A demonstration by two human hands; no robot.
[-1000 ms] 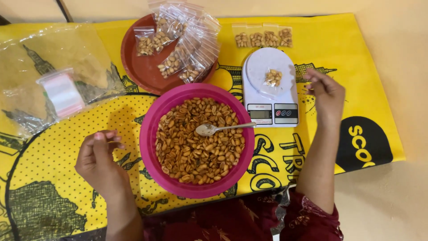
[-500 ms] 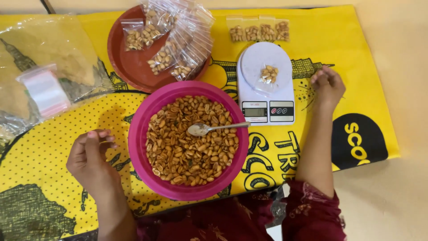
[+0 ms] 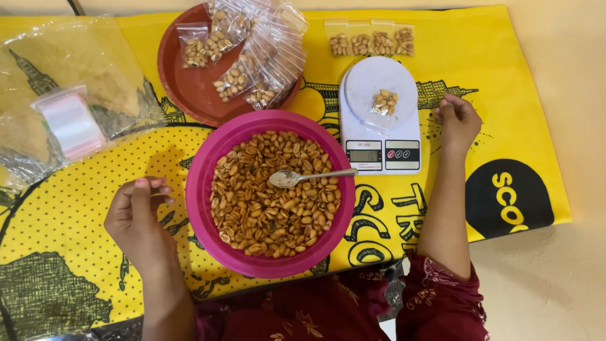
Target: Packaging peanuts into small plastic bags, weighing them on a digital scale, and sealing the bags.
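Note:
A pink bowl (image 3: 205, 165) full of roasted peanuts sits in front of me, with a metal spoon (image 3: 307, 177) lying on the nuts. Behind it to the right stands a white kitchen scale (image 3: 380, 113) with a small clear bag of peanuts (image 3: 384, 102) on its round plate. My right hand (image 3: 457, 121) rests just right of the scale, fingers curled, holding nothing I can see. My left hand (image 3: 137, 221) hovers left of the bowl, fingers loosely curled and empty.
A reddish-brown plate (image 3: 189, 88) at the back holds several filled small bags (image 3: 255, 57). Several more filled bags (image 3: 371, 43) lie in a row behind the scale. A stack of unfilled zip bags (image 3: 69, 123) lies on crumpled clear plastic at the left. A yellow printed mat (image 3: 505, 95) covers the floor.
My right hand has drawn in from an open reach to a curled rest beside the scale. The view has shifted slightly. My left hand has stayed by the bowl.

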